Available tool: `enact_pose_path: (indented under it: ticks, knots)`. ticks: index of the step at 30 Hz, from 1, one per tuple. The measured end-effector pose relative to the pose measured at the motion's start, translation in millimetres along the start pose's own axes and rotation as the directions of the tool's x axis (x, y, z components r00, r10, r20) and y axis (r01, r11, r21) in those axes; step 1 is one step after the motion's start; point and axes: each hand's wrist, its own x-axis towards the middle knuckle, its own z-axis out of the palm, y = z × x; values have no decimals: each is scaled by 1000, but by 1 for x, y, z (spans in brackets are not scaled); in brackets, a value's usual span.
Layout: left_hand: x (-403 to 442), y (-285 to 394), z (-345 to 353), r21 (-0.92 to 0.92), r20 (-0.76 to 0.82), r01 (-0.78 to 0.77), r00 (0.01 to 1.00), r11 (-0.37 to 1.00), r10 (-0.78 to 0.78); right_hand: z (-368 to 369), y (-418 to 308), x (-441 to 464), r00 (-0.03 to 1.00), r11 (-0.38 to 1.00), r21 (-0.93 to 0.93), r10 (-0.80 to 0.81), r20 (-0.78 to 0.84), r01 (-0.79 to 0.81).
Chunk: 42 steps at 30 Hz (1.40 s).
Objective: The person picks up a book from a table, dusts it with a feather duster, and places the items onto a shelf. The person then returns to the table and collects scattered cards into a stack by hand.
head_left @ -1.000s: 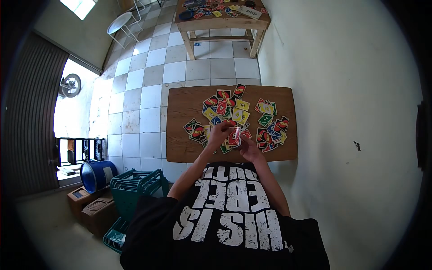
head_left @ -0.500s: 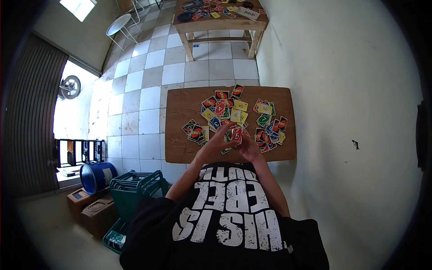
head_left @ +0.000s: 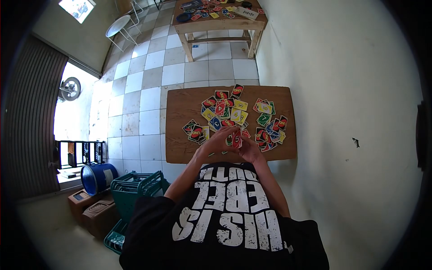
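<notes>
Many colourful cards lie in loose heaps on the brown wooden table (head_left: 184,103). Near its front edge my left hand (head_left: 217,141) is closed on cards, with a red 5 card (head_left: 237,140) facing up between my two hands. My right hand (head_left: 249,149) grips the right side of the same cards. Beyond my hands spreads the middle heap, with a red 4 card (head_left: 220,108) and a yellow 4 card (head_left: 236,114). A smaller heap with a black UNO card (head_left: 196,132) lies to the left, and a green 7 card (head_left: 264,119) lies to the right.
A second wooden table (head_left: 216,27) with more cards stands ahead. Green stacked chairs (head_left: 135,189), a blue drum (head_left: 98,177) and brown boxes (head_left: 100,215) are at the lower left. A round white stool (head_left: 119,25) stands far left; a wall (head_left: 333,90) runs along the right.
My left hand has moved in around the cards, from reaching over their top edge to holding their left side. The red 5 card has shifted slightly right and down.
</notes>
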Motion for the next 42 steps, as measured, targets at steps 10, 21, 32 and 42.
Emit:
enact_pose_path:
  ticks: [10, 21, 32, 42]
  knots:
    - [-6, 12, -6, 46, -37, -16, 999, 999, 18, -8, 4, 20, 999, 998, -43, -41, -33, 39]
    - [-5, 1, -3, 70, -140, -16, 990, 997, 26, -14, 6, 21, 997, 999, 13, -48, -61, 49]
    - [-5, -2, -8, 72, -130, 7, 992, 997, 2, -6, 4, 21, 997, 997, -57, -58, -59, 55]
    - [-8, -10, 2, 107, -200, 65, 979, 992, -42, -17, 11, 27, 998, 993, -113, -31, -55, 24]
